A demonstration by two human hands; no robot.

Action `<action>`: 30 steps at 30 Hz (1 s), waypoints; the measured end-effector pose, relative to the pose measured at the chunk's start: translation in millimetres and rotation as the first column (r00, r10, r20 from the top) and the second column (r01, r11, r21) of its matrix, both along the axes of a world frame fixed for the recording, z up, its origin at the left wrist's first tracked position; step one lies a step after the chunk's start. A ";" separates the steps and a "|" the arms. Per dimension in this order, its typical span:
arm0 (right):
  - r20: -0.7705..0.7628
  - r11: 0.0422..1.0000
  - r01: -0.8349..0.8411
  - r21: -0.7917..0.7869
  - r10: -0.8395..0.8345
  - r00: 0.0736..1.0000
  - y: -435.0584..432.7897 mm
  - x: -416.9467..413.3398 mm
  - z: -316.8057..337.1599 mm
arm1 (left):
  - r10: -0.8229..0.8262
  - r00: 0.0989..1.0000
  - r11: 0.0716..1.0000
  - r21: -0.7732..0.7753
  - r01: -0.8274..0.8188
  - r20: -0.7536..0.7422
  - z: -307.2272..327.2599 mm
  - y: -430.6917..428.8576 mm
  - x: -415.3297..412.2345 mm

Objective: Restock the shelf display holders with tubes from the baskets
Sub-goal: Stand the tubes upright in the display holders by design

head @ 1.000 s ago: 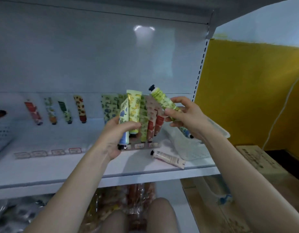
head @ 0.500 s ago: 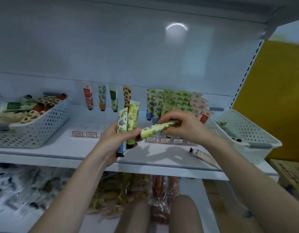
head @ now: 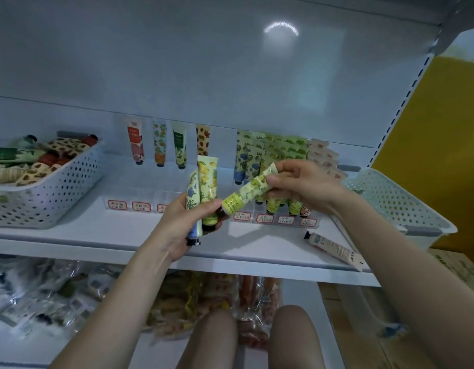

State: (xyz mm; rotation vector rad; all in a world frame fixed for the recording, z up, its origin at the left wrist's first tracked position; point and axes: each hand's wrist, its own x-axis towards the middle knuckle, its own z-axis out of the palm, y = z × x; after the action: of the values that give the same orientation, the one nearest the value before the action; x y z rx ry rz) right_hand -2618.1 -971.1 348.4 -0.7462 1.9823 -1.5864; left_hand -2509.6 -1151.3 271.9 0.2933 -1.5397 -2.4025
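**Left hand** (head: 182, 225): fingers curled, gripping two soft plastic tubes upright with caps down, a blue-flowered tube (head: 192, 193) and, just beside it, a yellow fruit-printed tube (head: 208, 179).

**Right hand** (head: 305, 182): pinches a lime-green leaf-printed tube (head: 246, 194) near its crimped end. The tube slants down towards the left thumb; whether they touch cannot be told.

**Behind the hands:** the clear plastic right display holder (head: 273, 218) is crowded with rows of tubes, while the clear left display holder (head: 129, 205) carries only four, at its back.

**Flanks:** a white perforated left basket (head: 57, 187) heaped with tubes, a white perforated right basket (head: 401, 209), and a cream loose tube (head: 334, 247) lying on the white shelf (head: 97, 235).

**Step, as judged:** sorting by print. Done well, each tube goes cap-down into the row matching its pattern, one at a time, with the left grip firm so the pair cannot slip.
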 end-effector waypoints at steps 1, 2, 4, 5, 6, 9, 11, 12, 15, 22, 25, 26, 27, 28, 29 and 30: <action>-0.005 1.000 0.026 -0.002 -0.026 1.000 0.1 -2.9 2.4 | 0.052 0.999 0.998 -0.022 -0.052 0.012 -4.3 -2.0 -4.6; -0.045 0.998 0.061 0.013 -0.061 0.997 0.0 -5.5 5.6 | 0.096 0.995 0.994 -0.060 -0.095 0.020 -8.9 -3.9 -8.8; -0.180 0.988 0.140 0.061 -0.127 0.975 -1.2 -11.8 12.2 | 0.143 0.990 0.981 -0.134 -0.140 0.017 -18.2 -6.1 -16.9; -0.250 0.980 0.182 0.080 -0.157 0.956 -1.6 -15.3 14.9 | 0.162 0.987 0.974 -0.163 -0.157 0.016 -23.3 -5.9 -20.8; -0.314 0.970 0.226 0.093 -0.187 0.931 -1.7 -18.6 16.9 | 0.182 0.983 0.966 -0.188 -0.175 0.018 -27.9 -4.7 -24.0; -0.464 0.933 0.348 0.092 -0.269 0.844 4.3 -25.5 21.0 | 0.249 0.968 0.935 -0.267 -0.232 0.031 -40.6 0.0 -33.4; -0.536 0.909 0.401 0.111 -0.285 0.795 13.5 -26.9 22.9 | 0.285 0.958 0.917 -0.300 -0.265 0.024 -46.1 4.3 -38.4; -0.559 0.896 0.424 0.133 -0.286 0.778 19.1 -26.8 23.0 | 0.303 0.953 0.908 -0.309 -0.282 0.022 -48.1 6.7 -40.7; -0.617 0.842 0.491 0.223 -0.268 0.740 34.9 -27.9 17.4 | 0.338 0.941 0.891 -0.327 -0.316 0.010 -52.3 13.1 -47.3; -0.752 0.772 0.595 0.224 -0.252 0.609 43.9 -32.4 -12.6 | 0.356 0.934 0.862 -0.384 -0.331 -0.007 -60.8 22.3 -59.5; -0.770 0.777 0.596 0.203 -0.249 0.587 39.7 -34.1 -18.9 | 0.353 0.936 0.856 -0.401 -0.326 -0.009 -61.7 21.5 -58.7; -0.773 0.781 0.593 0.195 -0.250 0.583 38.1 -34.1 -19.5 | 0.353 0.936 0.855 -0.403 -0.327 -0.010 -62.0 21.2 -58.2; -0.773 0.785 0.590 0.187 -0.253 0.581 36.6 -34.4 -19.7 | 0.351 0.936 0.856 -0.401 -0.325 -0.010 -62.2 20.9 -57.6; -0.773 0.790 0.586 0.181 -0.254 0.581 34.9 -34.6 -20.2 | 0.347 0.938 0.858 -0.400 -0.323 -0.011 -62.2 20.6 -57.1; -0.775 0.794 0.582 0.176 -0.253 0.579 33.4 -35.5 -20.5 | 0.345 0.939 0.856 -0.406 -0.320 -0.014 -61.6 20.9 -56.4; -0.778 0.796 0.581 0.172 -0.252 0.576 31.7 -36.4 -21.1 | 0.345 0.938 0.850 -0.419 -0.320 -0.016 -61.1 20.9 -55.7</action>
State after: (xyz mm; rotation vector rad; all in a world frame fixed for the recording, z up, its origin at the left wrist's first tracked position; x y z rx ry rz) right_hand -2654.5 -939.3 327.3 -0.8298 3.1850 -1.0531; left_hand -2565.3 -1130.4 210.8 0.4969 -1.8073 -1.7645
